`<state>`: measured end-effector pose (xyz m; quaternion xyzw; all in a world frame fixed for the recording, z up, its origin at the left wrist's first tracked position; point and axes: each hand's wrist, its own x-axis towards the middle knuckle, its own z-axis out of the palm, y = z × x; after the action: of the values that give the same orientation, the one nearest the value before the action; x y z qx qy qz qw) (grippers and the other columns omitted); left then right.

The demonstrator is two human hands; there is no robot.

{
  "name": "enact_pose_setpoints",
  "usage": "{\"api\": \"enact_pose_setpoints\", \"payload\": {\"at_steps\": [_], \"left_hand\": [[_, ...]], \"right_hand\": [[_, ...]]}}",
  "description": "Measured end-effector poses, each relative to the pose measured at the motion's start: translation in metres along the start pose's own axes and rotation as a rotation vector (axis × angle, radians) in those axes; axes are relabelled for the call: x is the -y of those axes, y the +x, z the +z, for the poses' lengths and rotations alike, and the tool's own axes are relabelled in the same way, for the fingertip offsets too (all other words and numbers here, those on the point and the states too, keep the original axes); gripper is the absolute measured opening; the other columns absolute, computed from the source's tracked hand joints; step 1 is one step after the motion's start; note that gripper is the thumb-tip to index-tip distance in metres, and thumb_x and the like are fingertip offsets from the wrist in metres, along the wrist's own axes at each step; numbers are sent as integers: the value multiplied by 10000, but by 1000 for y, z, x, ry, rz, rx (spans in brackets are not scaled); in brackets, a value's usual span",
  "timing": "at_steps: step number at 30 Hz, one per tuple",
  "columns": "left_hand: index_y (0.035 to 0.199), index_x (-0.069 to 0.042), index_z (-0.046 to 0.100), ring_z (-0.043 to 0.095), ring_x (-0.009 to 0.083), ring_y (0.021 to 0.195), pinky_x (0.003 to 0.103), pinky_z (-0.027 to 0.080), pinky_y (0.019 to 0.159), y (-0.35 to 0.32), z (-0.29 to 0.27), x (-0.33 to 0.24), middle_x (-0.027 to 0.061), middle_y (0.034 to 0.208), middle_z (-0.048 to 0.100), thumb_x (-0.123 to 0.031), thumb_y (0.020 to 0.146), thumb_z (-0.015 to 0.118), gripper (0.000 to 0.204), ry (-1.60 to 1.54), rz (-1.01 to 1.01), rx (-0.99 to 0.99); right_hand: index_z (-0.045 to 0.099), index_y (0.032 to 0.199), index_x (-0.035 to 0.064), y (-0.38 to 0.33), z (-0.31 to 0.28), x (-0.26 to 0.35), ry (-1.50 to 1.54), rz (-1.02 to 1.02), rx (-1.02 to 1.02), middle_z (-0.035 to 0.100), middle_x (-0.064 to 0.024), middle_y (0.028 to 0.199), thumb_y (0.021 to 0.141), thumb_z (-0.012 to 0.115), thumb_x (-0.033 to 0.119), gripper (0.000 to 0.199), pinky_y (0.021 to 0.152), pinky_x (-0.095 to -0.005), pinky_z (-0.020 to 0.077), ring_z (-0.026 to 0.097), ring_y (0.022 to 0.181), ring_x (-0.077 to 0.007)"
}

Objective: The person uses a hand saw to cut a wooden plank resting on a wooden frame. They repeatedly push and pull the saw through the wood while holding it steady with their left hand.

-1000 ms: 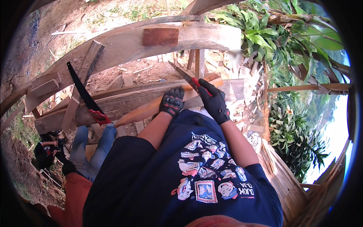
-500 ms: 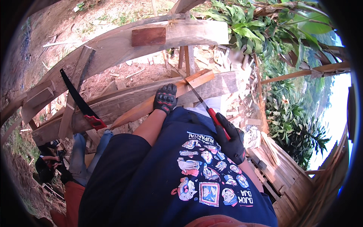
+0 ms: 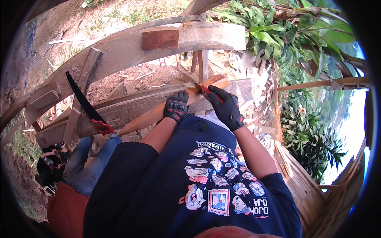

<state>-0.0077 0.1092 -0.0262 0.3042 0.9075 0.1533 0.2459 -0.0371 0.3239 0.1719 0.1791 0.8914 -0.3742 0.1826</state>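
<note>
My left hand (image 3: 176,106), in a black padded glove, presses down on a reddish-brown wooden beam (image 3: 147,115), its fingers curled over the far edge. Right of it, my right hand (image 3: 225,107), gloved in black too, is wrapped round the red handle of a handsaw (image 3: 205,89). The saw's thin blade crosses the beam close to its right end, mostly foreshortened beyond the handle. Under the beam runs a wider grey-brown plank (image 3: 95,122).
A second handsaw (image 3: 81,96), black-bladed with a red handle, leans across the boards at left. Beyond lies a thick plank (image 3: 210,35) bearing a reddish wood block (image 3: 160,39). A person in jeans (image 3: 85,162) is at lower left. Leafy plants (image 3: 266,29) grow at right; wood scraps litter the ground.
My right hand has pushed the handsaw forward and away from my body, so its handle is now near the beam. My left hand stays in place on the beam.
</note>
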Motion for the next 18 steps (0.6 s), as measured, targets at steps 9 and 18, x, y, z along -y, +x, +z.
{"api": "enact_pose_setpoints", "payload": {"at_steps": [9,18], "left_hand": [[1535,-80,567,597,302,1411,488,463,1170,0,1,-3,150,1544,614,-429,934,750,719,30,-41,36],[1524,-72,589,630,306,1362,474,494,1125,3,-12,-4,156,1519,639,-401,942,731,684,45,-15,56]], "right_hand": [[697,1444,97,-26,34,-5,60,-88,-20,769,-274,1219,1059,634,180,398,944,-486,612,765,1106,-426],[701,1448,119,63,94,-43,66,-2,75,776,-252,1197,1080,590,316,432,954,-492,593,753,1082,-439]]}}
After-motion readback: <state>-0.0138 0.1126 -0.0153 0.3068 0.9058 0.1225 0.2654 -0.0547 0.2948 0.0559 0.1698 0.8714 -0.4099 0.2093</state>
